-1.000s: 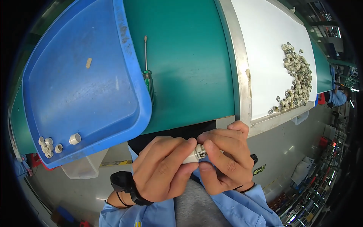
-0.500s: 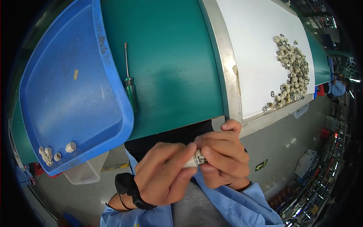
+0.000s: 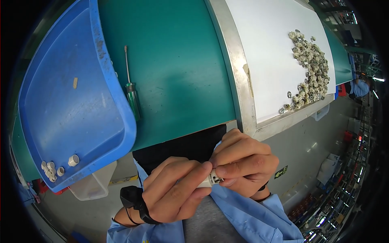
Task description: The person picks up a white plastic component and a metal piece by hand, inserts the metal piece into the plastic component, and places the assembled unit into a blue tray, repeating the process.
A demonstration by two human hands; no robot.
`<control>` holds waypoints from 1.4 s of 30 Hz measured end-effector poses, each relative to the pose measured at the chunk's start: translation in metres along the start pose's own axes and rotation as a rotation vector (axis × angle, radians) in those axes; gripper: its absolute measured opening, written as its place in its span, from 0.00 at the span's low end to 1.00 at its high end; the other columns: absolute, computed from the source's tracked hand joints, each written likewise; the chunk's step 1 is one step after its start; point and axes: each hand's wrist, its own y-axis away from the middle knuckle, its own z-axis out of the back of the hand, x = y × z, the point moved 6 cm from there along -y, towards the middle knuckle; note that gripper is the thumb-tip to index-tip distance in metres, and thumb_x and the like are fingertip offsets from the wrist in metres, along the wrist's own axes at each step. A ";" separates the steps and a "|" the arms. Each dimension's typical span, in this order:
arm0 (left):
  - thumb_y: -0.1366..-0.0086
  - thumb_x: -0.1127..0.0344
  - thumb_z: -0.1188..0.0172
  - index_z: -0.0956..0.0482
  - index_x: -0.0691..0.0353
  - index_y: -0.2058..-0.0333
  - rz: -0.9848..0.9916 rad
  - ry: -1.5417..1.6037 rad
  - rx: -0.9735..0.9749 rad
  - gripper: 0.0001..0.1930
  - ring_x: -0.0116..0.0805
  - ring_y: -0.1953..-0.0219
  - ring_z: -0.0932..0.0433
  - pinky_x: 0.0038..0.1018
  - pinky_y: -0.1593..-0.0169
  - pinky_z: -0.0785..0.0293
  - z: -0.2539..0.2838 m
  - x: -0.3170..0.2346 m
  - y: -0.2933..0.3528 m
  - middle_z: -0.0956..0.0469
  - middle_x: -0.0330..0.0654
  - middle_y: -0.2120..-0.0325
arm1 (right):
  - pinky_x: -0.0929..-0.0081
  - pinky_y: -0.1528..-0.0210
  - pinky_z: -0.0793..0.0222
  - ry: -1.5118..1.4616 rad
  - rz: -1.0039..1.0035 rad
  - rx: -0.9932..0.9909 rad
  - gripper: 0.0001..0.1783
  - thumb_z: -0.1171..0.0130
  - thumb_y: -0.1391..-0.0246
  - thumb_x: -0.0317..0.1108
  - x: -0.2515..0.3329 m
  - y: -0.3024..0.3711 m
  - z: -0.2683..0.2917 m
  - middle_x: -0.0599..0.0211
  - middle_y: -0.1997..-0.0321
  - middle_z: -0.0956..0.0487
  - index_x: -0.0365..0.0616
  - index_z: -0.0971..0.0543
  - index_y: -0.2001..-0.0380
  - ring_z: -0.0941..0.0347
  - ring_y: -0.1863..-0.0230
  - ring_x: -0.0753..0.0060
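Just past the table's front edge, my left hand [image 3: 174, 190] is closed round a small white cylindrical plastic part [image 3: 206, 181], which lies tilted in its fingers. Dark and metallic details show at the part's right end. My right hand [image 3: 247, 164] is closed too, its thumb and fingertips pinched against that same end. Whether a smaller piece sits between the right fingertips is hidden. Both hands work close together in front of my body.
A blue tray [image 3: 97, 40] at left holds several small white round parts [image 3: 73, 160] and a tan scrap [image 3: 75, 83]. A green-handled screwdriver [image 3: 132, 99] lies beside it on the green tabletop [image 3: 174, 81]. Right of a metal rail [image 3: 233, 60], small metal-and-cream pieces [image 3: 312, 67] are heaped on a white surface [image 3: 267, 52].
My right fingers have shifted their grip: the raised index finger has curled down towards the part's end. My left hand keeps its hold. The whole view has moved slightly.
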 end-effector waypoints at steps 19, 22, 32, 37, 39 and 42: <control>0.43 0.72 0.31 0.19 0.76 0.56 0.045 0.047 -0.012 0.18 0.43 0.72 0.20 0.32 0.70 0.21 0.003 0.006 0.008 0.21 0.53 0.66 | 0.71 0.67 0.26 0.050 -0.040 0.069 0.12 0.30 0.56 0.20 0.001 -0.003 -0.003 0.54 0.64 0.18 0.34 0.17 0.65 0.21 0.69 0.62; 0.45 0.72 0.30 0.19 0.75 0.56 0.028 0.049 0.001 0.18 0.43 0.72 0.20 0.31 0.70 0.21 0.004 0.006 0.006 0.21 0.53 0.66 | 0.71 0.67 0.26 0.034 -0.027 0.086 0.12 0.29 0.57 0.21 0.001 -0.002 -0.002 0.55 0.65 0.17 0.34 0.16 0.66 0.21 0.69 0.62; 0.49 0.75 0.29 0.18 0.74 0.56 0.022 0.078 0.044 0.20 0.42 0.72 0.20 0.31 0.70 0.20 0.005 0.005 0.006 0.22 0.53 0.65 | 0.72 0.68 0.25 -0.041 -0.031 0.111 0.12 0.26 0.58 0.21 -0.002 -0.003 -0.003 0.54 0.65 0.17 0.33 0.16 0.67 0.21 0.69 0.63; 0.38 0.69 0.34 0.20 0.76 0.56 -0.005 0.049 -0.004 0.16 0.42 0.71 0.20 0.32 0.69 0.22 0.000 0.007 0.014 0.21 0.53 0.65 | 0.72 0.68 0.25 -0.077 -0.030 0.089 0.12 0.26 0.57 0.21 -0.006 0.002 -0.003 0.53 0.65 0.18 0.33 0.17 0.67 0.21 0.69 0.62; 0.45 0.74 0.31 0.19 0.75 0.55 0.022 0.058 -0.018 0.18 0.43 0.72 0.20 0.31 0.69 0.21 0.000 0.005 0.013 0.22 0.53 0.65 | 0.71 0.68 0.25 -0.067 -0.020 0.068 0.12 0.27 0.56 0.20 -0.006 0.006 -0.004 0.53 0.64 0.18 0.32 0.17 0.66 0.21 0.68 0.61; 0.47 0.76 0.30 0.19 0.75 0.54 0.041 0.053 -0.029 0.20 0.43 0.72 0.20 0.30 0.69 0.20 0.001 0.007 0.013 0.22 0.53 0.64 | 0.71 0.68 0.25 -0.015 0.000 0.044 0.12 0.28 0.55 0.21 -0.006 0.010 -0.006 0.53 0.63 0.18 0.32 0.17 0.65 0.21 0.68 0.60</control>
